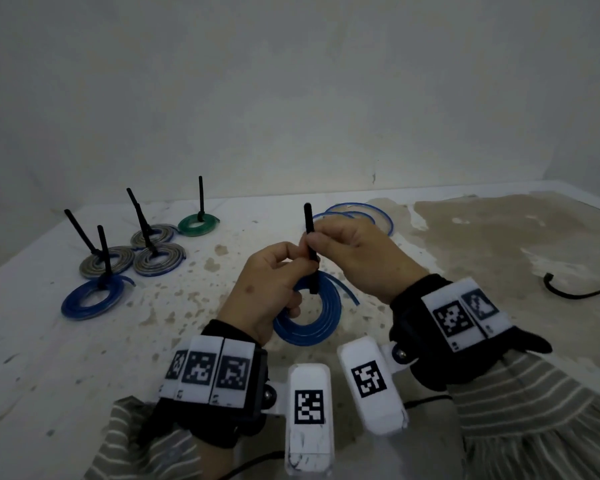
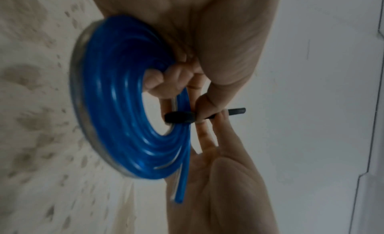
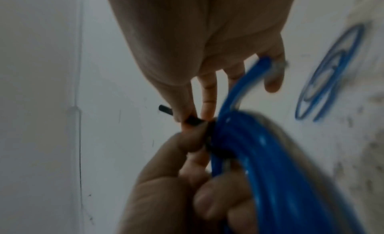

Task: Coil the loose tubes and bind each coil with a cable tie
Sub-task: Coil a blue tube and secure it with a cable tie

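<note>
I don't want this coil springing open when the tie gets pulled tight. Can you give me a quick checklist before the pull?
1. Left hand grips the blue coil: ok.
2. Right hand pinches the cable tie tail: ok.
3. Tie passes around the coil's turns, seen in the left wrist view: ok.
4. Tail threaded through the tie's head: cannot tell, fingers cover it.
5. Loose tube end caught under the tie: not ok, it hangs free.
6. Next loose blue tube lies on the table: ok.

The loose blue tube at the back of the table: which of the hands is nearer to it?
Right. The right hand is just in front of the loose tube; the left hand is further left and nearer the person.
</note>
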`<state>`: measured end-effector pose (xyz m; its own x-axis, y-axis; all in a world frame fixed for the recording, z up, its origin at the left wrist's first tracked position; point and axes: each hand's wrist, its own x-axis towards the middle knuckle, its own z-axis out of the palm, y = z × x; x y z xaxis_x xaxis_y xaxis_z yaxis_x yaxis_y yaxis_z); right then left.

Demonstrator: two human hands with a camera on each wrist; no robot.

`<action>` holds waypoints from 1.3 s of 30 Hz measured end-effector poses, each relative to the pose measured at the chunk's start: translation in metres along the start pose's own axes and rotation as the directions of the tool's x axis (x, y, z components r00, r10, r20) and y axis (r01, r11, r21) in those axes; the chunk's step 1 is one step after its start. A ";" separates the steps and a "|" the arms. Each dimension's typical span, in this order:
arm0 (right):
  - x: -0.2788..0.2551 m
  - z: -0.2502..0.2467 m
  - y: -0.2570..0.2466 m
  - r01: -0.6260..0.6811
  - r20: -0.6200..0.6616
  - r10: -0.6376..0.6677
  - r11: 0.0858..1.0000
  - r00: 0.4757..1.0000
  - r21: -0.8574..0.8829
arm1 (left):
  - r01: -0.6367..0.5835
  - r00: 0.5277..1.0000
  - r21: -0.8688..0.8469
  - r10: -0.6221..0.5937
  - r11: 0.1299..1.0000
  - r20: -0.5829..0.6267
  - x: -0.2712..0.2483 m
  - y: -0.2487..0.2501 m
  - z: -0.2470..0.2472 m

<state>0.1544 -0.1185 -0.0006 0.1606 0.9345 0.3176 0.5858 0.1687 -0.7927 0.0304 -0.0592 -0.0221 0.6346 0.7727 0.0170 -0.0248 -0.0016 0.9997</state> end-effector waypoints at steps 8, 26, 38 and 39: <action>0.014 -0.004 -0.019 -0.303 0.034 0.320 0.853 0.947 0.426 | 0.066 0.997 -0.077 -0.063 0.995 0.037 0.001 0.001 0.006; 0.033 0.000 -0.027 -0.412 -0.032 0.449 0.844 0.893 0.343 | 0.062 0.998 -0.037 -0.061 0.997 0.010 0.003 0.005 -0.005; 0.002 0.002 -0.015 -0.340 0.177 0.323 0.937 0.930 0.078 | 0.077 0.995 0.052 -0.073 0.996 -0.074 -0.005 0.012 -0.033; 0.004 0.003 -0.016 -0.332 0.149 0.316 0.938 0.937 0.100 | 0.100 0.994 0.086 -0.095 0.991 -0.062 -0.007 0.013 -0.038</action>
<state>0.1433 -0.1166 0.0114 0.2171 0.9757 -0.0299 0.4165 -0.1203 -0.9012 -0.0039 -0.0404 -0.0100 0.5850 0.8072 -0.0790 0.1055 0.0209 0.9942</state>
